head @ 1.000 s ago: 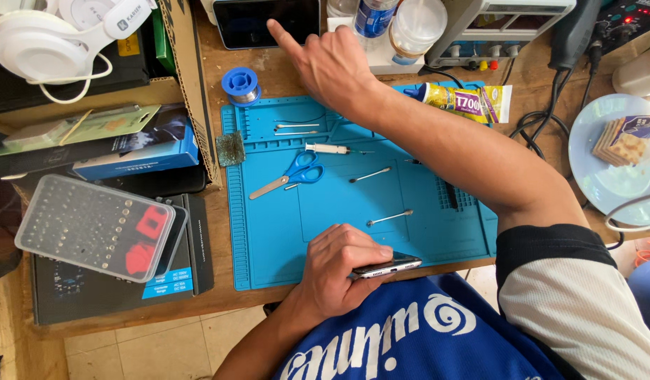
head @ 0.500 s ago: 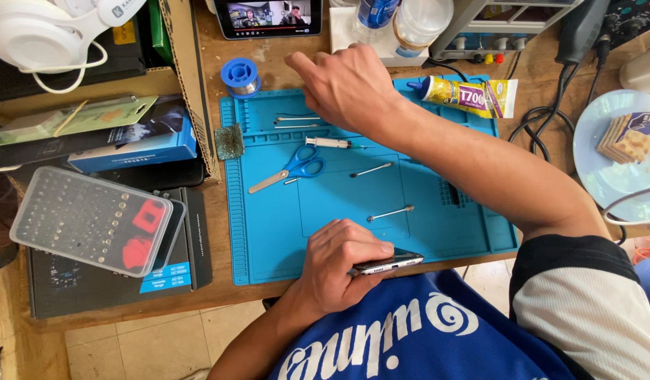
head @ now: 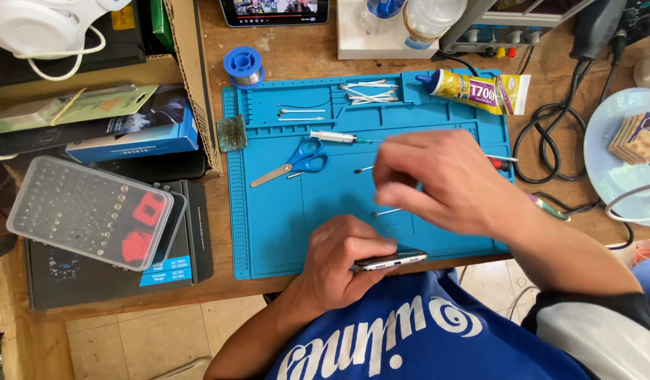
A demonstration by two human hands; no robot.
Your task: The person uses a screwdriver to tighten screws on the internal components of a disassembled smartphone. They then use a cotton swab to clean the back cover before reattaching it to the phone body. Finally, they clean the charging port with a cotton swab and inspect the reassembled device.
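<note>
Left hand: the left hand (head: 346, 262) sits low, close to the body, by the near edge of the blue mat (head: 269, 232). Its fingers curl tight around a phone (head: 390, 260).
Phone: it lies flat in the left hand, with its thin edge facing the person. It sticks out to the right of the fingers.
Right hand: the right hand (head: 438, 181) hangs in the air over the mat, just above and to the right of the left hand. It looks blurry. The fingers are bent and pulled close together, and the wrist slopes down toward the right. I cannot tell if it pinches something small.
What changed: half a second ago the right hand was stretched far out, up by the top of the mat near the glue tube (head: 476, 90). Now it has come back close to the phone. The left hand has stayed in the same spot, gripping the phone.
Near the hands: small metal tools (head: 386, 212) lie on the mat just under the right hand. Blue scissors (head: 297, 162) lie up and to the left of both hands. A syringe (head: 335, 136) lies just past the scissors.
Far left: a clear box of bits (head: 89, 211) rests on the tabletop (head: 304, 53), well apart from the left hand.
</note>
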